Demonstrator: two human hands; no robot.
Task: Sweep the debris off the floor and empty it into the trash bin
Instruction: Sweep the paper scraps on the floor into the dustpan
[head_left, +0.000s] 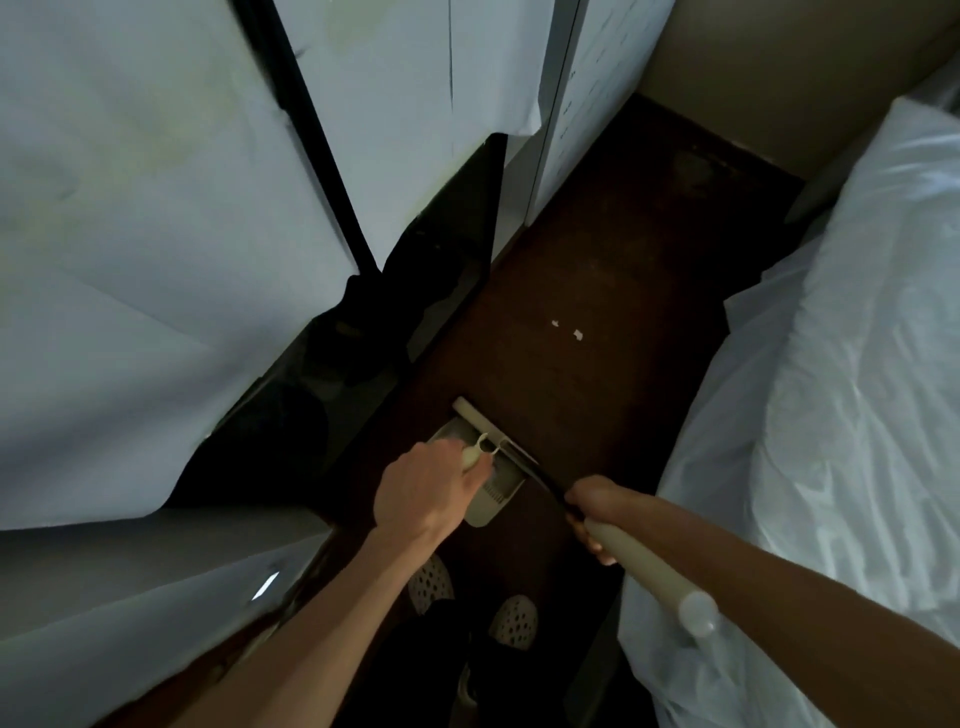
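Dark brown floor runs as a narrow aisle between pale sheeted surfaces on the left and a bed covered in clear plastic sheeting on the right. 2 small white scraps of debris are seen lying on the bare floor, close together and well ahead of the tools. 1 pale dustpan is held low over the floor near the middle of the view, with 1 cream broom head set just beyond it. The dustpan's short upright handle is gripped by the left hand, the fingers curled tightly around it. 1 long broom handle, dark lower down and cream toward its rounded top end, is clasped by the right hand, the fingers wrapped closed around the shaft. 2 bare forearms are seen reaching in from the bottom edge. 2 perforated light-coloured shoes are visible on the floor below the hands. No trash bin can be made out with certainty; the dark area on the left is too dim to read.
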